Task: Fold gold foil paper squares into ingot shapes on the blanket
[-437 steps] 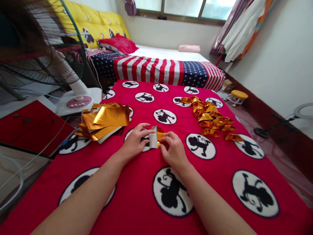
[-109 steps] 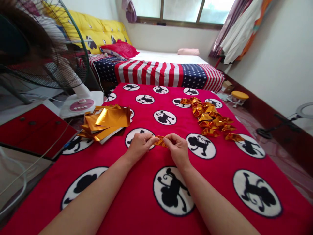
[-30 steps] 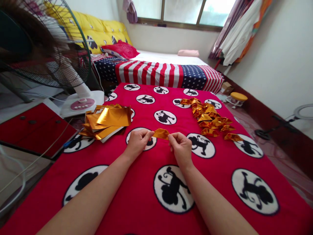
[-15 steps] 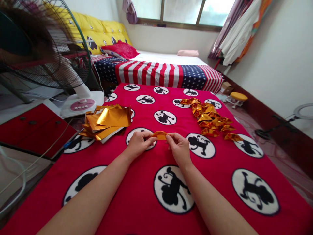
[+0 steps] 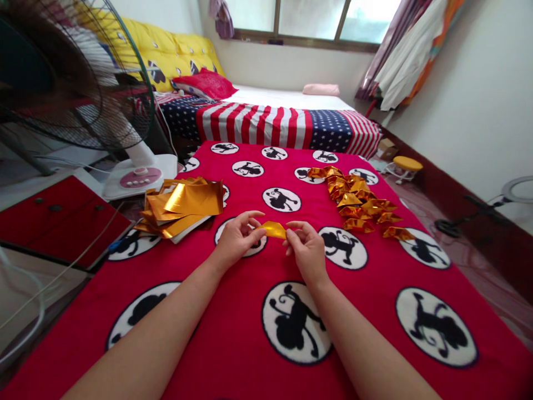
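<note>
A small folded piece of gold foil paper (image 5: 274, 229) is stretched between my two hands, just above the red cloth (image 5: 233, 333). My left hand (image 5: 239, 236) pinches its left end between thumb and fingers. At the other end my right hand (image 5: 306, 244) grips the right corner with thumb and fingertips. To the left lies a loose stack of flat gold foil sheets (image 5: 195, 199). Over on the right sits a heap of folded gold paper pieces (image 5: 353, 203), several of them boat-shaped, with one piece (image 5: 397, 233) at its near edge.
A fan (image 5: 137, 150) with blurred blades stands at the left, beside a red-topped cabinet (image 5: 58, 216) with cables across it. Behind the cloth is a bed (image 5: 266, 125) with a striped and starred cover. A yellow stool (image 5: 407, 163) and a ring-light stand (image 5: 474, 205) are at the right.
The gold paper has tilted in my hands and now shows a brighter face with a raised top edge. Fingers of both hands have lifted and spread slightly, with the ends still pinched.
</note>
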Tool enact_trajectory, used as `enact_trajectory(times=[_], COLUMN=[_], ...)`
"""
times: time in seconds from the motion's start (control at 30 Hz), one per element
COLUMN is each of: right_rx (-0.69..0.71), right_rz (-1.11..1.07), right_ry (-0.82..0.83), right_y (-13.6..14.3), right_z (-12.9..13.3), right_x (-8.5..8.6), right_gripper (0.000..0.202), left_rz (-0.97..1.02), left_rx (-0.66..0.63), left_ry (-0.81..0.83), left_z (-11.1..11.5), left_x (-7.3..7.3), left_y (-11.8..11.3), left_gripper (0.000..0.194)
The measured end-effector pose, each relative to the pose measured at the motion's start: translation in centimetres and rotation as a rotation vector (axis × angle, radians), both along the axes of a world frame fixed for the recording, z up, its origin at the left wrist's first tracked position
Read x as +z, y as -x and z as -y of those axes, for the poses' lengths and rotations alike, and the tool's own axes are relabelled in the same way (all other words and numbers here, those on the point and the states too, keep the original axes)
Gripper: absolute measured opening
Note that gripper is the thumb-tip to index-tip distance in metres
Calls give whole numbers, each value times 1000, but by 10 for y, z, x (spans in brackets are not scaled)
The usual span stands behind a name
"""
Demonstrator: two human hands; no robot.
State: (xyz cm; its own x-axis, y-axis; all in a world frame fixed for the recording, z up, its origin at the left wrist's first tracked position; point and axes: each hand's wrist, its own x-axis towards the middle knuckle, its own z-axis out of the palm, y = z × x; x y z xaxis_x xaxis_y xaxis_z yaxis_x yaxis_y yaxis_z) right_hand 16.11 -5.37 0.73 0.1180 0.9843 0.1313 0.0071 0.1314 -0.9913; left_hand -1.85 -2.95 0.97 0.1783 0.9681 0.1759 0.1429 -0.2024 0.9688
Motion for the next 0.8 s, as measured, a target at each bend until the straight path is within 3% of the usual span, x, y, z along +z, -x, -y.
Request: enact_trajectory(times=[0.07, 0.2, 0.33, 0.6, 0.8], right_rx=[-18, -18, 39, 77, 82], right_rz=[-24, -67, -72, -40, 7], right_ry=[3, 6, -8, -18, -58], right_y=[-1, -3, -2, 3, 5], right_z=[-1, -1, 1, 3, 3], right_x=[0, 1, 4, 5, 2], right_gripper=[18, 20, 22, 23, 22], left_rz=[-4, -136, -185, -25, 42], left_rx=[-21, -30, 2, -18, 4], left_ry=[-40, -146, -180, -59, 22], left_z=[0, 0, 0, -2, -1], left_x=[-1, -2, 0, -4, 4], left_y=[0, 1, 3, 1, 2], left_gripper=[52, 31, 26, 33, 31])
